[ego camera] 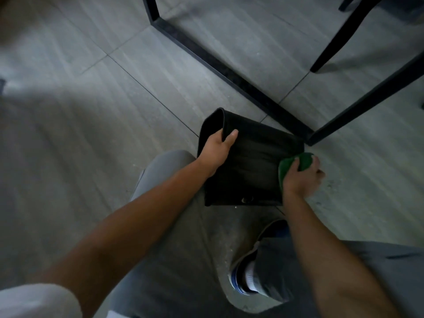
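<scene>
Fingers of the right hand (pixel 300 179) clench a green cloth (pixel 306 159) at the right edge of the black bag (pixel 252 167) on the floor (pixel 91 111), whose flap (pixel 212 123) the left hand (pixel 216 150) grips farther left.

black bag (pixel 252 161), green cloth (pixel 286 167), grey tiled floor (pixel 114 88), grey trousers (pixel 165 226)

Black fabric bag (pixel 252 161): flat, approx. square, lying on the floor (pixel 114 106), far corner toward 1 o'clock. Its 10 o'clock edge curls up into a stiff rounded flap, pinched by the left hand (pixel 218 150), thumb inside. Small shiny snap (pixel 246 199) at its 6 o'clock edge. Green pad (pixel 306 159): rounded, soft-looking, at the bag's 3 o'clock edge, touching it, gripped by the right hand (pixel 300 180).
</scene>
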Motion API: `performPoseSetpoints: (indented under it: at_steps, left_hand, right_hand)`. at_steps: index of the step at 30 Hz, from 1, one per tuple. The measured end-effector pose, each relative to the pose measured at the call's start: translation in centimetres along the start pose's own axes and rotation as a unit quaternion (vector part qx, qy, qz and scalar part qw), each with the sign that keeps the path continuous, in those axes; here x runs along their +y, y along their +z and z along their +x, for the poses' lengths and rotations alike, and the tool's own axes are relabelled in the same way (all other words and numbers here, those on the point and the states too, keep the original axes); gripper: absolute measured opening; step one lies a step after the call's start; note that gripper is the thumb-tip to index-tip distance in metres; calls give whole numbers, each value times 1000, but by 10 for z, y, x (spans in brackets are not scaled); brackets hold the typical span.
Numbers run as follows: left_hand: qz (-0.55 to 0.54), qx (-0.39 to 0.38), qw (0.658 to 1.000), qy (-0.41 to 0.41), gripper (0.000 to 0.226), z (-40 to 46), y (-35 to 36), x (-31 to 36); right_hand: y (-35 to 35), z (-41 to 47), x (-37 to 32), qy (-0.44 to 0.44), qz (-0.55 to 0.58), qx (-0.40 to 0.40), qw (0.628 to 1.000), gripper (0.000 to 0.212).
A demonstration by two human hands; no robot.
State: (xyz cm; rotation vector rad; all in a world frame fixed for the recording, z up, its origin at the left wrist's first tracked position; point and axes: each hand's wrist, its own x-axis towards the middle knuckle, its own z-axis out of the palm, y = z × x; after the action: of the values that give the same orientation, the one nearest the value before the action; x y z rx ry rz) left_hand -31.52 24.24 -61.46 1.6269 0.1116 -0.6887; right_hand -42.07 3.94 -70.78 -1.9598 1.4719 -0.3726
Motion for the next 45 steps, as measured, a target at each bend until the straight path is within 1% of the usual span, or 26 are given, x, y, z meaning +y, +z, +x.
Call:
performPoseSetpoints:
  at_steps: [1,3,6,9,11,12,14,15,16,18,22,24,26,28,30,31,33,35,36,37,38,40,41,42,43,45]
  left_hand:
    - [-2,3,1000,-4,37,2,0,-1]
    - [-17,25,999,-17,44,7,2,2]
    - [-31,35,998,-38,53,12,8,4]
    - [-20,47,997,-49,52,11,10,0]
    - [-28,54,996,-66,41,10,4,-2]
    - [-31,47,996,-74,38,8,2,0]
    - [-19,26,996,-84,38,3,-4,1]
    - [-14,23,996,-86,40,-2,-6,1]
    - [-22,22,995,-90,44,-4,-7,-1]
    - [-69,11,991,-113,52,-4,-9,0]
    - [-173,-12,972,-160,62,2,2,3]
    - [-180,7,968,-173,69,3,3,-3]
    - [-178,26,966,-184,71,2,0,-5]
    - [-167,26,969,-180,66,-2,-1,-1]
    - [-142,41,976,-159,64,-1,-1,1]
    - [-139,47,978,-151,66,0,0,-1]
    - [-142,53,978,-141,60,4,5,-1]
    - [-152,48,977,-140,52,9,11,-2]
    - [-155,46,977,-141,52,12,11,-4]
    - [-157,45,975,-150,54,11,9,-4]
    - [-159,48,973,-161,58,10,6,-3]
    - [-155,50,971,-174,65,8,4,-2]
    - [-144,53,974,-165,61,8,4,-3]
    - [-128,62,977,-158,60,8,2,-4]
    - [-121,72,979,-149,59,9,1,-3]
    - [-123,92,978,-138,57,17,0,-6]
  right_hand:
    - [-1,-11,-5,1,-3,-3,1000,53]
    - [3,-50,-38,-98,12,-35,995,50]
    - [15,-105,-79,-298,31,-88,950,45]
    - [21,-93,-84,-390,28,-106,915,47]
    - [24,-58,-71,-354,16,-76,932,49]
    - [24,-36,-62,-296,7,-57,953,51]
    - [20,9,-33,-116,-19,-46,992,54]
    - [17,17,-23,-35,-29,-44,998,55]
    - [13,11,-19,-2,-41,-43,998,56]
    - [12,-27,-37,-57,-28,-70,996,53]
    - [25,-106,-96,-299,29,-140,944,45]
    - [26,-97,-92,-334,27,-140,932,46]
    - [21,-56,-62,-262,-13,-110,959,49]
    - [6,-7,-26,-91,-60,-64,992,53]
    - [-4,-2,-17,-8,-94,-51,994,56]
    - [-3,-21,-27,-35,-90,-63,993,54]
    - [8,-72,-59,-163,-45,-110,979,49]
    - [16,-111,-79,-302,-18,-150,941,45]
    - [19,-108,-82,-329,-17,-149,932,46]
    - [17,-93,-75,-315,-26,-123,941,47]
    - [16,-65,-56,-254,-48,-98,961,49]
    - [1,-6,-6,-43,-96,-56,993,55]
    - [-12,11,15,53,-111,-46,991,58]
    - [-21,13,23,102,-115,-33,987,59]
    - [-20,-1,16,88,-115,-28,989,60]
    - [-6,-51,-25,-41,-96,-45,994,57]
